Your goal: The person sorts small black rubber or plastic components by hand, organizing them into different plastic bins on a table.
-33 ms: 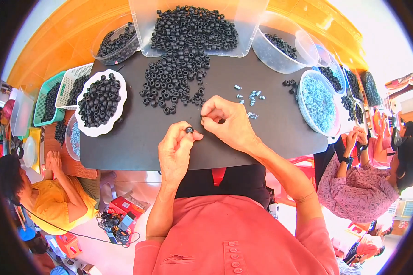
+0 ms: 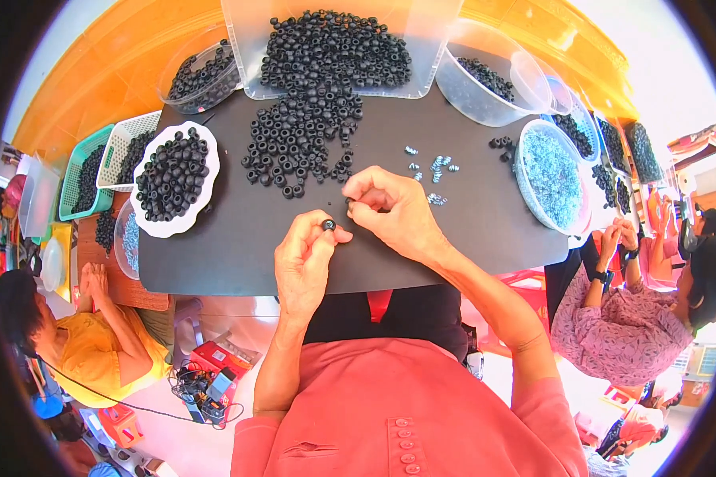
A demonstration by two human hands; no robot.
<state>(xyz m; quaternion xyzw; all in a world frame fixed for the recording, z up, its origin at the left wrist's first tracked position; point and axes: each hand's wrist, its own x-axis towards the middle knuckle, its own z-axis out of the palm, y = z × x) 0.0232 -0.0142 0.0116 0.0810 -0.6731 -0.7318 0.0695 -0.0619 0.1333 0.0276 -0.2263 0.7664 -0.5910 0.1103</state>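
Over the near part of the dark table (image 2: 469,238), my left hand (image 2: 304,258) pinches a round black bead (image 2: 328,225) with a hole facing up. Just to its right, my right hand (image 2: 394,213) is closed, thumb against forefinger. A tiny dark bit (image 2: 350,203) shows at those fingertips, too small to name. Ahead of both hands lies a loose pile of black beads (image 2: 294,147), spilling from a clear plastic bin (image 2: 243,48). Several small bluish-silver ridged pieces (image 2: 437,165) are scattered beyond my right hand.
At left stands a white scalloped plate (image 2: 213,171) heaped with black beads. A bowl of bluish-silver pieces (image 2: 553,179) is at right, with clear tubs (image 2: 473,99) behind. A person in yellow (image 2: 103,350) sits left, another in patterned purple (image 2: 612,326) right.
My right hand's fingertips have shifted very slightly left. The left hand and its bead have not visibly moved.
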